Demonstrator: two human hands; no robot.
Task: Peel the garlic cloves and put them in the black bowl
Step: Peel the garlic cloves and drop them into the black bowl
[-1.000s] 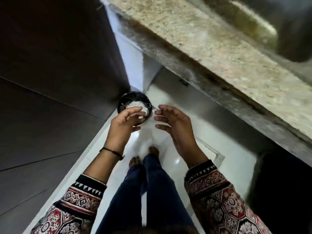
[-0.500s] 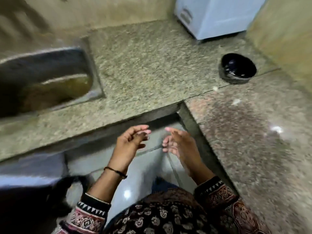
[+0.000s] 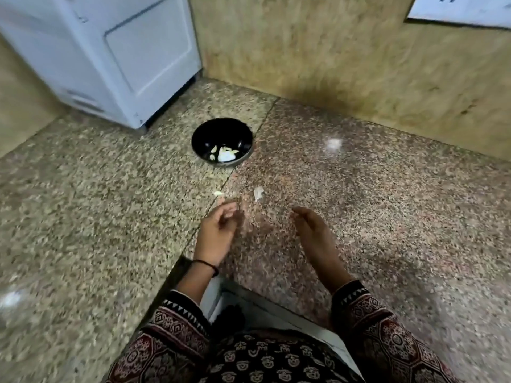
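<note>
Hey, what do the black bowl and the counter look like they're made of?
Black bowl: glossy black inside, greyish metallic-looking outer rim, possibly coated steel. Counter: polished speckled stone, probably granite, judging by the grain, glare spots and slab seam.

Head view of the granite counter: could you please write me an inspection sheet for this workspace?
Surface: speckled granite counter, one seam across it.
Job's things: black bowl upright near the back corner, pale garlic pieces inside; one small pale piece, likely a clove, on the counter nearer the person.
Clutter: a white peel scrap beside that piece.
Grippers: left hand loosely curled, blurred, grip unclear; right hand relaxed, holding nothing.
Cables: nothing seen.
Surroundings: white appliance behind left, tan wall behind.
</note>
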